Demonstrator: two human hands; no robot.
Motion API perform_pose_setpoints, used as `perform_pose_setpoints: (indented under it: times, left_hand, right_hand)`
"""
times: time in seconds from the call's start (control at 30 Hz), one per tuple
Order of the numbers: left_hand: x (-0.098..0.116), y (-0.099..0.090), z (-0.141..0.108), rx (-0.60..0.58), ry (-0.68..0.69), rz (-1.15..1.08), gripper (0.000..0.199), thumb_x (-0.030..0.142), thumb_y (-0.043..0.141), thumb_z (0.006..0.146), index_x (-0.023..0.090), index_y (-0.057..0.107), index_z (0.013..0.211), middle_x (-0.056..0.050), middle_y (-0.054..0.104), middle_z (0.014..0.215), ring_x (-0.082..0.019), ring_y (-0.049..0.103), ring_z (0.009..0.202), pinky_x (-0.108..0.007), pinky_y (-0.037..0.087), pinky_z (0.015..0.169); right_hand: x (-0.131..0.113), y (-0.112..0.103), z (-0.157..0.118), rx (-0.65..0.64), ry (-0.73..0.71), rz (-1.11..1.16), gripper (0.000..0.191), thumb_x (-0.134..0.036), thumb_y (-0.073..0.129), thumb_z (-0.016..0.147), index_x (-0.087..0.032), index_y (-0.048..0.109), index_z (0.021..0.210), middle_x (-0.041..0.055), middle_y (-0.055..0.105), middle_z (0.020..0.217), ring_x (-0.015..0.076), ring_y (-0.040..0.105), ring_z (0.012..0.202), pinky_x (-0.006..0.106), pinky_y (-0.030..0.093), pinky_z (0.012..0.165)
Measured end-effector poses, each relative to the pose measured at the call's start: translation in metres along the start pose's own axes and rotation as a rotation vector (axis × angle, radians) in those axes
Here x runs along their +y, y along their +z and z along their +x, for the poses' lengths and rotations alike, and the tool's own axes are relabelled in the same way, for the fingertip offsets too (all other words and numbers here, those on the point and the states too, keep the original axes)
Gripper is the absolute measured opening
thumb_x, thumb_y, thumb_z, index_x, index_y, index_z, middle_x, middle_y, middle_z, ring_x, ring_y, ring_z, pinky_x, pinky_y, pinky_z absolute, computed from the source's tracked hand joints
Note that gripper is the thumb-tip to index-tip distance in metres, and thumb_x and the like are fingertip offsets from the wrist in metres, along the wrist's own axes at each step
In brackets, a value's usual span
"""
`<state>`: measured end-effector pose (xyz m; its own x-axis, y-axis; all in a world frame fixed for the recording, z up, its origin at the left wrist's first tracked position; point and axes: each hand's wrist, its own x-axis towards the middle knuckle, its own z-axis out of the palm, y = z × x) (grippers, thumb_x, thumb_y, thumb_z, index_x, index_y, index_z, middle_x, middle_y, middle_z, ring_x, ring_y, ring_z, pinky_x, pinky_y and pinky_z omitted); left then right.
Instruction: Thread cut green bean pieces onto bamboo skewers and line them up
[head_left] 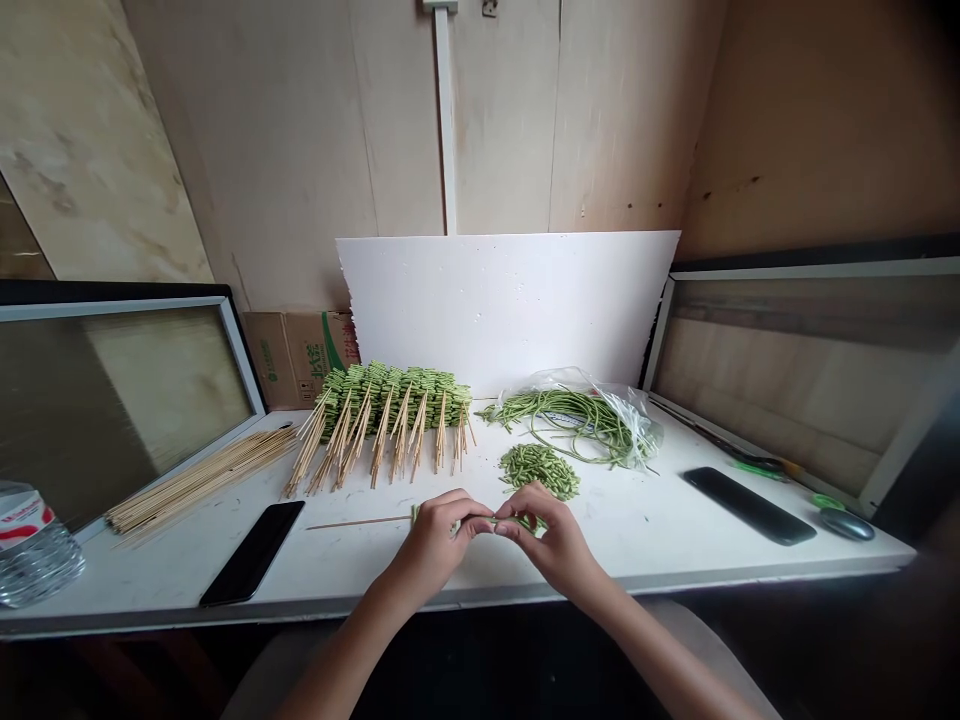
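Observation:
A thin wooden skewer [360, 523] points left out of my left hand [444, 530], whose fingers are wrapped round it, with a bit of green bean showing beside them. My right hand [546, 535] meets the left at the fingertips, pinched, with green bean pieces partly visible under its fingers. Just behind my hands lies a pile of short cut green beans [540, 470]. Farther back on the left, several skewers loaded with bean pieces [397, 400] are stacked, their bare ends toward me. Long whole beans [577, 415] lie in a clear plastic bag at the back right.
Bare skewers [202, 478] lie on the white table [345, 575] at the left, near a black phone [253, 553] and a water bottle [34, 545]. At the right are a dark oblong object [748, 505] and a mouse [847, 524]. A white board [510, 310] stands behind.

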<state>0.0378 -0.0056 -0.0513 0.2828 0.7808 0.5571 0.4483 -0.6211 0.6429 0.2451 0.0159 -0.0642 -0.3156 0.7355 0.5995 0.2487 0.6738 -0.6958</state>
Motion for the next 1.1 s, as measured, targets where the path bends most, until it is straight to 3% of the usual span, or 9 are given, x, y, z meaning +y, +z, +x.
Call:
perform_pose_setpoints:
  times: [0.27, 0.4, 0.53, 0.6, 0.7, 0.8, 0.93, 1.03, 1.1]
  left_hand:
    - [-0.006, 0.004, 0.000, -0.033, -0.008, -0.078, 0.025, 0.005, 0.062, 0.086, 0.021, 0.079, 0.079, -0.003, 0.074, 0.078, -0.017, 0.068, 0.073, -0.027, 0.052, 0.070]
    - [-0.020, -0.008, 0.004, 0.022, -0.112, -0.048, 0.017, 0.015, 0.065, 0.090, 0.019, 0.078, 0.080, -0.004, 0.074, 0.077, -0.017, 0.068, 0.072, -0.028, 0.051, 0.069]
    - [-0.025, -0.015, 0.005, 0.031, -0.152, -0.003, 0.019, 0.031, 0.065, 0.095, 0.019, 0.079, 0.089, -0.007, 0.075, 0.085, -0.020, 0.069, 0.078, -0.029, 0.052, 0.072]
    - [-0.024, -0.012, 0.004, 0.025, -0.138, 0.017, 0.021, 0.033, 0.064, 0.097, 0.019, 0.079, 0.094, -0.007, 0.075, 0.091, -0.020, 0.069, 0.082, -0.030, 0.052, 0.074]
    - [-0.023, -0.007, 0.002, -0.017, -0.142, 0.033, 0.025, 0.035, 0.059, 0.099, 0.021, 0.079, 0.102, -0.008, 0.074, 0.098, -0.020, 0.068, 0.086, -0.030, 0.052, 0.075]
    - [-0.022, -0.005, 0.001, -0.059, -0.155, 0.056, 0.028, 0.035, 0.056, 0.101, 0.023, 0.079, 0.108, -0.008, 0.072, 0.102, -0.020, 0.067, 0.085, -0.031, 0.053, 0.077]
    - [-0.022, -0.007, 0.000, -0.077, -0.142, 0.065, 0.033, 0.035, 0.050, 0.103, 0.023, 0.078, 0.115, -0.009, 0.068, 0.101, -0.018, 0.064, 0.080, -0.030, 0.054, 0.077]
    - [-0.020, -0.005, 0.000, -0.084, -0.126, 0.053, 0.033, 0.034, 0.048, 0.104, 0.023, 0.077, 0.115, -0.009, 0.065, 0.104, -0.017, 0.064, 0.083, -0.030, 0.055, 0.078]
    - [-0.017, -0.001, 0.000, -0.076, -0.119, 0.018, 0.027, 0.032, 0.052, 0.102, 0.022, 0.075, 0.112, -0.008, 0.065, 0.106, -0.018, 0.065, 0.089, -0.030, 0.055, 0.082]
  right_hand:
    - [-0.014, 0.012, -0.009, -0.048, 0.044, 0.134, 0.024, -0.039, 0.064, 0.096, -0.024, 0.069, 0.078, 0.0040, 0.064, 0.075, 0.0232, 0.056, 0.082, 0.034, 0.046, 0.074]
    - [-0.016, 0.008, -0.006, -0.070, 0.014, 0.122, 0.025, -0.043, 0.067, 0.095, -0.025, 0.073, 0.079, 0.0049, 0.068, 0.080, 0.0245, 0.060, 0.089, 0.038, 0.047, 0.083]
    - [0.016, -0.009, 0.003, 0.075, 0.030, -0.221, 0.027, -0.051, 0.072, 0.090, -0.026, 0.080, 0.086, 0.0087, 0.069, 0.088, 0.0301, 0.058, 0.095, 0.044, 0.046, 0.084]
    - [0.039, -0.016, 0.005, 0.107, 0.087, -0.383, 0.031, -0.054, 0.070, 0.090, -0.026, 0.080, 0.084, 0.0090, 0.068, 0.081, 0.0307, 0.057, 0.088, 0.046, 0.045, 0.081]
    - [0.068, -0.018, 0.002, 0.077, 0.149, -0.486, 0.034, -0.053, 0.067, 0.092, -0.026, 0.079, 0.078, 0.0076, 0.069, 0.078, 0.0297, 0.057, 0.084, 0.044, 0.045, 0.077]
    - [0.080, -0.016, -0.002, 0.053, 0.149, -0.570, 0.036, -0.054, 0.064, 0.093, -0.026, 0.079, 0.077, 0.0070, 0.069, 0.075, 0.0296, 0.057, 0.083, 0.043, 0.045, 0.075]
    - [0.076, -0.016, -0.001, 0.096, 0.130, -0.581, 0.046, -0.061, 0.057, 0.095, -0.025, 0.078, 0.075, 0.0088, 0.069, 0.074, 0.0300, 0.058, 0.083, 0.044, 0.046, 0.075]
    - [0.058, -0.017, 0.004, 0.109, 0.143, -0.422, 0.051, -0.061, 0.050, 0.099, -0.023, 0.077, 0.079, 0.0087, 0.072, 0.078, 0.0282, 0.061, 0.082, 0.043, 0.048, 0.078]
    - [0.042, -0.014, 0.005, 0.038, 0.162, -0.260, 0.047, -0.059, 0.051, 0.100, -0.023, 0.078, 0.089, 0.0073, 0.074, 0.083, 0.0259, 0.064, 0.082, 0.039, 0.049, 0.075]
